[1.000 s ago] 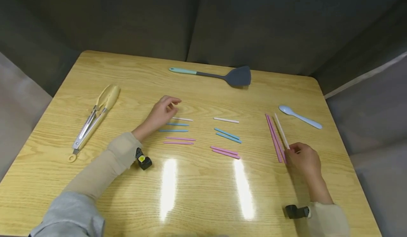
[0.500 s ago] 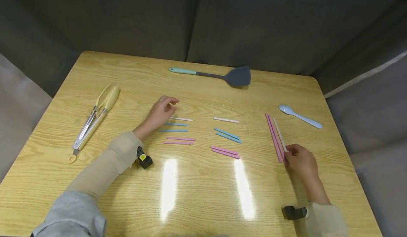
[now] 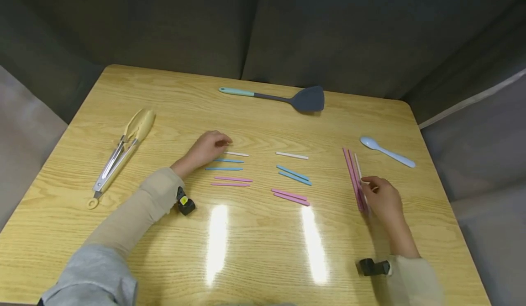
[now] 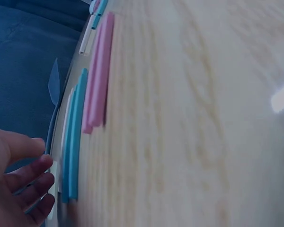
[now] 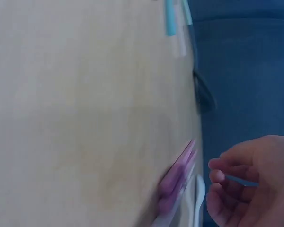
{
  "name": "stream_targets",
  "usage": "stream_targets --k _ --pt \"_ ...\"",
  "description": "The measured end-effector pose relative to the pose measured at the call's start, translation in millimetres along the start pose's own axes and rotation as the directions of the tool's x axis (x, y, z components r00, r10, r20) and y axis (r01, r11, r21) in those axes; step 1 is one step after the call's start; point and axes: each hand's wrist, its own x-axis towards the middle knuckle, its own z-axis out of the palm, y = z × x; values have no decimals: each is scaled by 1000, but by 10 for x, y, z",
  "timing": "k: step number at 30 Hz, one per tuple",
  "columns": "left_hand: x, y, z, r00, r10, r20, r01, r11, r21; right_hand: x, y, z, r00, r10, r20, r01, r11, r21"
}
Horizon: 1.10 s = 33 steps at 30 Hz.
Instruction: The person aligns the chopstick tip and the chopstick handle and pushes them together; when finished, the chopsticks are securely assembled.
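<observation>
At the right of the head view, two long pink chopsticks [image 3: 351, 176] lie side by side with a white chopstick [image 3: 358, 165] along their right. My right hand [image 3: 384, 201] is at these chopsticks, its fingertips overlapping the white one's lower part. In the right wrist view the right hand's fingers are loosely bent, with nothing visible between thumb and index. My left hand [image 3: 205, 150] is relaxed and holds nothing, partly covering a thin white stick [image 3: 240, 154]. Below it lie two thin blue sticks [image 3: 226, 169] and two thin pink sticks [image 3: 232, 185].
White [image 3: 292, 155], blue [image 3: 296, 178] and pink sticks [image 3: 291, 199] lie mid-table. A spatula [image 3: 308, 99] lies at the back, tongs [image 3: 121, 155] at the left, and a light blue spoon [image 3: 388, 151] right of the long chopsticks. Dark curtains [image 3: 172, 23] stand behind the table.
My right hand has shifted left and slightly up, and the white chopstick now lies closer along the pink ones. My left hand has lowered a little toward the table.
</observation>
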Motion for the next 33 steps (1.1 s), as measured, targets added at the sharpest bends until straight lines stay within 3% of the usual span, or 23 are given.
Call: stream_targets --k 5,9,17,21,27,33 --pt "-14 -27 7 999 21 42 -24 997 73 198 -229 21 996 -87 7 86 995 46" --pt "-16 -31 20 997 47 61 -56 988 144 374 -431 87 985 -164 54 160 984 76" --pt "-7 -20 55 991 114 71 -130 948 289 749 -676 419 935 -308 173 285 947 145" --pt "-9 -6 59 992 104 71 -121 946 300 865 -804 570 907 -352 232 321 933 161" --pt "2 28 45 991 119 64 -133 941 311 964 -972 705 863 -435 259 415 901 129" --pt "10 37 33 993 97 67 -113 941 319 1005 -1044 764 844 -435 313 448 893 31"
